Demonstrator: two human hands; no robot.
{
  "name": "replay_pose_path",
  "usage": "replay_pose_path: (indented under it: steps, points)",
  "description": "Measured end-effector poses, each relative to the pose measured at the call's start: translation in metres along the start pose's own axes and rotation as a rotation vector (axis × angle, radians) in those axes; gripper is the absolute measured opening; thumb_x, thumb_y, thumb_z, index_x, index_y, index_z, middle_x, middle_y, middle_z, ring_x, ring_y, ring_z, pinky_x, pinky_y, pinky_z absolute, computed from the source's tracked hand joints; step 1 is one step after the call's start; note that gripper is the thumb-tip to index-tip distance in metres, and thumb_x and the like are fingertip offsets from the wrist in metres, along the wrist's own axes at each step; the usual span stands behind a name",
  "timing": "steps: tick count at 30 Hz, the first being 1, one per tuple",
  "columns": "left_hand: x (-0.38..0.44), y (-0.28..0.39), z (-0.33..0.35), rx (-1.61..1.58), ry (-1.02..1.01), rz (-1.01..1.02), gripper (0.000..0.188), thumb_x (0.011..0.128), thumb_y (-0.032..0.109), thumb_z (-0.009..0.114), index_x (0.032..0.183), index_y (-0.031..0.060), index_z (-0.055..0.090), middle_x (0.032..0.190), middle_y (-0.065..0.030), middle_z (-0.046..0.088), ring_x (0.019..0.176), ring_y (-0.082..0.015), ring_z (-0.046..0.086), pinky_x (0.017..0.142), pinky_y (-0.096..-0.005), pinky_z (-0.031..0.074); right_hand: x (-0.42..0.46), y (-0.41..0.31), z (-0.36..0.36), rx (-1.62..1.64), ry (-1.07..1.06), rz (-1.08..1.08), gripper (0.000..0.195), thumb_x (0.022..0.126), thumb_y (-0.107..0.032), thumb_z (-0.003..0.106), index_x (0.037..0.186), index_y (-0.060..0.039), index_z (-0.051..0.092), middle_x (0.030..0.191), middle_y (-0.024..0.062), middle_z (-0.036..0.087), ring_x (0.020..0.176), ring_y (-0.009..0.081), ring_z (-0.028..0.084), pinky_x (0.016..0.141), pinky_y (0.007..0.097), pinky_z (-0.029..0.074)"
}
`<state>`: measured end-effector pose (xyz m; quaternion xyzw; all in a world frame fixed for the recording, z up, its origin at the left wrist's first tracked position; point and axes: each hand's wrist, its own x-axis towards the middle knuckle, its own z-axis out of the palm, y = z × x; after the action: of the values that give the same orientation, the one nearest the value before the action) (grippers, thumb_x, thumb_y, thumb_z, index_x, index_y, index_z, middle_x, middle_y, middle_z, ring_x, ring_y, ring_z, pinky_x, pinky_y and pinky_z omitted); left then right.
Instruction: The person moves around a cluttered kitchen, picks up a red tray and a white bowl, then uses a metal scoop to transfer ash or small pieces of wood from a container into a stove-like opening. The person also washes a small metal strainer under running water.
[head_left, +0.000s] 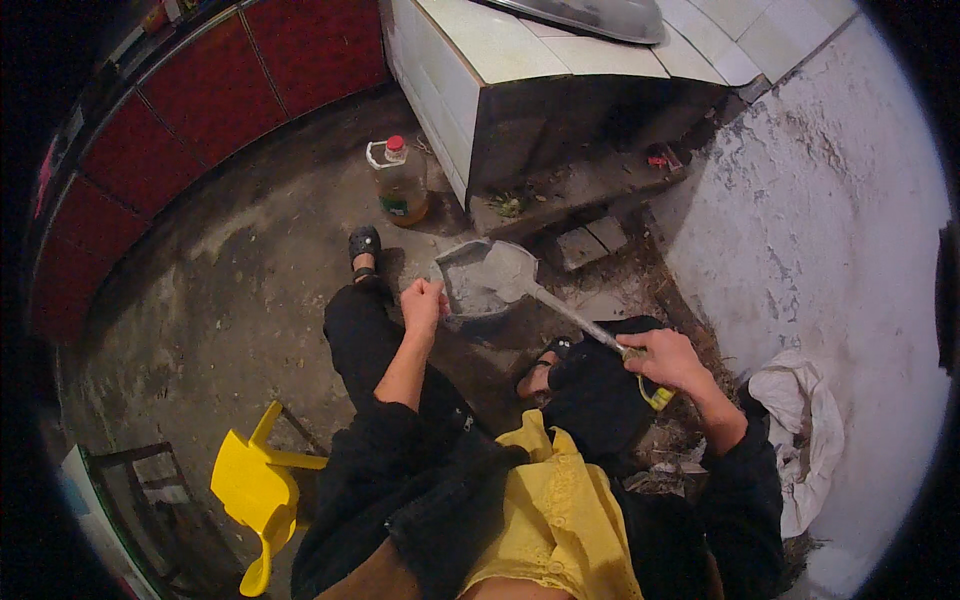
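Note:
A grey, ash-coated pan (470, 321) with an angular rim rests low in front of me, between my feet. Grey ash (469, 289) lies inside it. My left hand (423, 304) is closed at the near left edge of this pan, its fingertips hidden from me. In my right hand (661, 355) is the handle of a metal fire shovel (577, 319). The shovel's blade, dusted grey, lies over the right part of the pan. A yellow piece (660, 397) hangs just below my right hand.
A large oil bottle (399, 180) with a red cap stands by the white-tiled stove (517, 45). Beneath its opening lie bricks (592, 244) and debris. A yellow plastic chair (255, 480) is at my left. A white sack (802, 435) leans against the wall at right.

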<state>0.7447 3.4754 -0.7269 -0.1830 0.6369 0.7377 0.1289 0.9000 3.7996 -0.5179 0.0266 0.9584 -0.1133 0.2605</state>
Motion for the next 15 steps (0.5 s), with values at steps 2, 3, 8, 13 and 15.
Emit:
replay_pose_path:
  steps: [2, 3, 8, 13, 15]
  points:
    - [0.0, -0.001, 0.001, -0.012, -0.012, -0.002, 0.021, 0.082, 0.018, 0.06, 0.068, 0.0056, 0.05, 0.058, -0.0047, 0.054, 0.046, -0.0135, 0.052, 0.044, -0.0269, 0.042, -0.004, 0.025, 0.015, 0.402, -0.078, 0.088, 0.046, 0.075, -0.022, 0.069, 0.119, -0.0111, 0.061, 0.083, 0.0138, 0.067, 0.074, 0.0211, 0.064, 0.068, 0.0322, 0.05]
    - [0.001, -0.003, 0.002, -0.011, -0.015, -0.001, 0.021, 0.082, 0.018, 0.06, 0.068, 0.0053, 0.05, 0.058, -0.0048, 0.054, 0.046, -0.0138, 0.052, 0.044, -0.027, 0.042, -0.004, 0.03, 0.019, 0.604, -0.119, 0.132, 0.046, 0.075, -0.022, 0.07, 0.12, -0.0109, 0.061, 0.08, 0.012, 0.068, 0.072, 0.017, 0.063, 0.067, 0.0298, 0.049]
    - [0.005, -0.01, 0.008, 0.014, -0.02, 0.005, 0.022, 0.081, 0.016, 0.06, 0.065, 0.006, 0.048, 0.058, -0.0067, 0.056, 0.044, -0.0135, 0.051, 0.043, -0.0274, 0.041, -0.043, 0.055, 0.004, 0.987, -0.142, 0.256, 0.041, 0.081, -0.009, 0.065, 0.121, -0.0029, 0.06, 0.071, -0.0044, 0.056, 0.057, 0.0018, 0.041, 0.05, 0.0173, 0.031]
    - [0.016, -0.029, 0.011, 0.256, -0.057, 0.102, 0.022, 0.08, 0.018, 0.06, 0.065, 0.0039, 0.05, 0.058, -0.0071, 0.058, 0.045, -0.0135, 0.052, 0.044, -0.0281, 0.041, -0.057, 0.092, -0.007, 1.118, 0.064, 0.28, 0.048, 0.081, -0.014, 0.066, 0.126, -0.0039, 0.055, 0.066, -0.0079, 0.051, 0.057, 0.0013, 0.039, 0.052, 0.0185, 0.032]
    - [0.01, -0.028, 0.021, 0.344, -0.107, 0.132, 0.023, 0.08, 0.018, 0.06, 0.066, 0.003, 0.051, 0.057, -0.0062, 0.057, 0.046, -0.0133, 0.052, 0.045, -0.028, 0.041, -0.046, 0.115, -0.004, 1.015, 0.215, 0.253, 0.048, 0.08, -0.015, 0.067, 0.126, -0.0042, 0.056, 0.066, -0.0078, 0.05, 0.057, 0.0017, 0.039, 0.052, 0.0188, 0.033]
